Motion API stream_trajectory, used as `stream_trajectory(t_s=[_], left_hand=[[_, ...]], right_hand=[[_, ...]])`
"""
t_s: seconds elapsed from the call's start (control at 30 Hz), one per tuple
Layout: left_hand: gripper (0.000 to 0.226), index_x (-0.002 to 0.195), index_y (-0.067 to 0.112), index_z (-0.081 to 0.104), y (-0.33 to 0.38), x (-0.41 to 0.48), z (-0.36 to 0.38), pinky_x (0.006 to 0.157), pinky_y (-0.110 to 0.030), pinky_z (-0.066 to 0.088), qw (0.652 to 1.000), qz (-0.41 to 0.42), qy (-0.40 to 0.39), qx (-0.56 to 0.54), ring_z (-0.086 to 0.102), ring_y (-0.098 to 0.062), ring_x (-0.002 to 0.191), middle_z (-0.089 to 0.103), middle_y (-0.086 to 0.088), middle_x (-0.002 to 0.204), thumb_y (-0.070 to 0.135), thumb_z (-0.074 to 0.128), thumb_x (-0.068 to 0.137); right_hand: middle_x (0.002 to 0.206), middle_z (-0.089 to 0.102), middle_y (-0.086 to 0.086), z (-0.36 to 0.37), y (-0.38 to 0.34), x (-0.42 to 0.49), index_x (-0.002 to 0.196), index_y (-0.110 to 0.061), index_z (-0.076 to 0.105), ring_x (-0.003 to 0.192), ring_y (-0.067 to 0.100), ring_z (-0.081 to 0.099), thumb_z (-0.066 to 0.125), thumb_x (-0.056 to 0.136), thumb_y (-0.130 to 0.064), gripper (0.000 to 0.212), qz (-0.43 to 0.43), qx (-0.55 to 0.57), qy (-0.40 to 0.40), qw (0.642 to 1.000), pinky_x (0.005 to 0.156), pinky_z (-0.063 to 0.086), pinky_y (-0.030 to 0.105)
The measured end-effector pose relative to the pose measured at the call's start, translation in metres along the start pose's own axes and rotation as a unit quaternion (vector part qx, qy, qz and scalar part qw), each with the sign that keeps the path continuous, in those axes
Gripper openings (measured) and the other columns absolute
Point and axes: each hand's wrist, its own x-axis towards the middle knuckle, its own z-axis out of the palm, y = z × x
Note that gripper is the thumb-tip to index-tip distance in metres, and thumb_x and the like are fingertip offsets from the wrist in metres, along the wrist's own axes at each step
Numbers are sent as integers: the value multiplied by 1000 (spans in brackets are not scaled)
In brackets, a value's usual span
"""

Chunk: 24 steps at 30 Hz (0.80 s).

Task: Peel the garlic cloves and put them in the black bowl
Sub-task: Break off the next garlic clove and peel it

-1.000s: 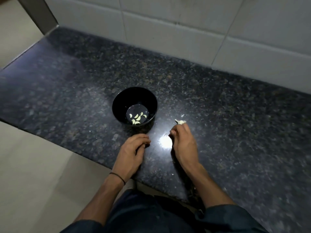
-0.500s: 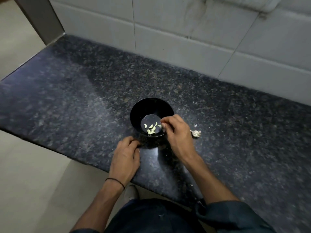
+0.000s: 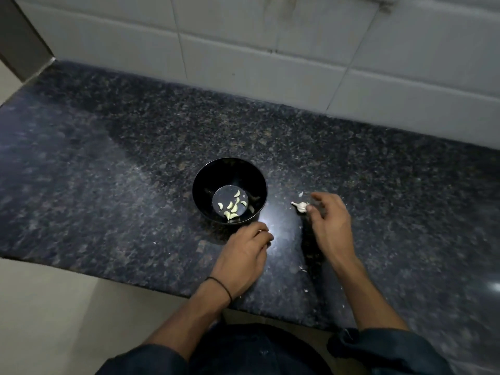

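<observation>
The garlic (image 3: 299, 207) lies on the surface (image 3: 108, 185) at 3 o'clock of the bowl (image 3: 202, 182), with the loose right hand (image 3: 328, 223) touching it by the thumb and the left hand (image 3: 240, 255) curled at 6 o'clock (holding something or not, I cannot tell), so better to pinch one clove firmly and twist it off.

A black bowl (image 3: 205, 182) on the counter (image 3: 121, 185) holds peeled cloves (image 3: 233, 208). To its right, the right hand (image 3: 328, 226) touches a garlic piece (image 3: 300, 206) with its thumb. The left hand (image 3: 243, 253) rests curled just in front of the bowl.
</observation>
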Motion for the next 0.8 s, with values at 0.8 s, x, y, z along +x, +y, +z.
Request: stream_trajectory(t_s=[0.8], left_hand=[[19, 112, 2, 70, 95, 55, 27, 87, -46, 55, 825, -254, 75, -498, 69, -27, 94, 74, -17, 107, 6, 65, 94]], right_hand=[[107, 60, -4, -40, 1, -42, 111, -15, 63, 96, 5, 61, 70, 89, 0, 28, -49, 188, 13, 981, 81, 47, 12]])
